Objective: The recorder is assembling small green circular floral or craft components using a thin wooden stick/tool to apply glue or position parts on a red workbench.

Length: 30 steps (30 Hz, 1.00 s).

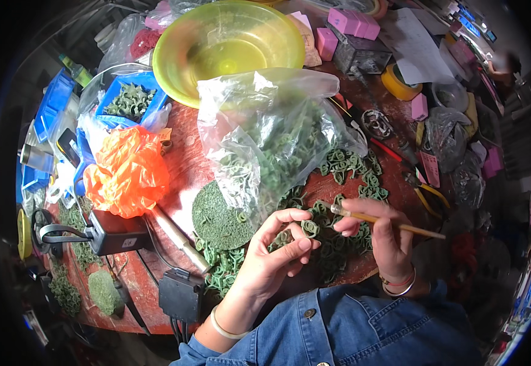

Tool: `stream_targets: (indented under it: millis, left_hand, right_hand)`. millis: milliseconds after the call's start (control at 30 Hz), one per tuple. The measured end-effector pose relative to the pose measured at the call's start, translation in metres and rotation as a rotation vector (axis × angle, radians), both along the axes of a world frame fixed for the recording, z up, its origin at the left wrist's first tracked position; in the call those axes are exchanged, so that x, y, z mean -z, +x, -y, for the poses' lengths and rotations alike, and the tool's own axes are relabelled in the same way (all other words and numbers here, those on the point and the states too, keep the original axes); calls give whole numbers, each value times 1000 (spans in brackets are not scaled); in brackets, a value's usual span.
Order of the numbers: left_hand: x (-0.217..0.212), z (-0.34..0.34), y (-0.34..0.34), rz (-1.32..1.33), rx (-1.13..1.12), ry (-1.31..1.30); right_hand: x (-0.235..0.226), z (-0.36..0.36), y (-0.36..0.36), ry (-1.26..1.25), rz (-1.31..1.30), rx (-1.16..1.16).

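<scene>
A worn red-brown worktable (180, 165) is seen beneath the clutter. Bright light is cast from above. The surroundings beyond its edge are lost in darkness.

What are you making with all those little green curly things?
A person in a denim shirt sits at a crowded red table. The left hand pinches a small green curl, while the right hand holds a thin stick by it. More green curls lie in a heap and fill a clear bag. A yellow bowl stands behind.
</scene>
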<state>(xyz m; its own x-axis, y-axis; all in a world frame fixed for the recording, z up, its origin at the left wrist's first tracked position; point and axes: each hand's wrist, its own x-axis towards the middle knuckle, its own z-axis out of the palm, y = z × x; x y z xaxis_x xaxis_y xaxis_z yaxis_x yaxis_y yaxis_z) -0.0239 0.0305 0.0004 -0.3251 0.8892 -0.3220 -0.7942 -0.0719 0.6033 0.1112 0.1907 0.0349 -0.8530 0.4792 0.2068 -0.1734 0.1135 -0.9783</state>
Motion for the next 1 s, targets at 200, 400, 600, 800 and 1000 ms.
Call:
stream_targets:
  millis: [200, 400, 600, 800, 1000]
  left_hand:
    - [-3, 0, 1, 22, 0, -13]
    - [-2, 2, -1, 45, 18, -18]
    - [-1, 1, -1, 69, 18, -42]
    - [0, 1, 1, 1, 5, -60]
    - [2, -3, 4, 27, -5, -38]
  right_hand:
    - [3, -3, 1, 180, -55, -85]
    - [7, -4, 0, 226, 44, -23]
    - [11, 0, -5, 349, -62, 67]
    - [6, 4, 0, 320, -11, 49]
    - [7, -4, -4, 223, 81, 173]
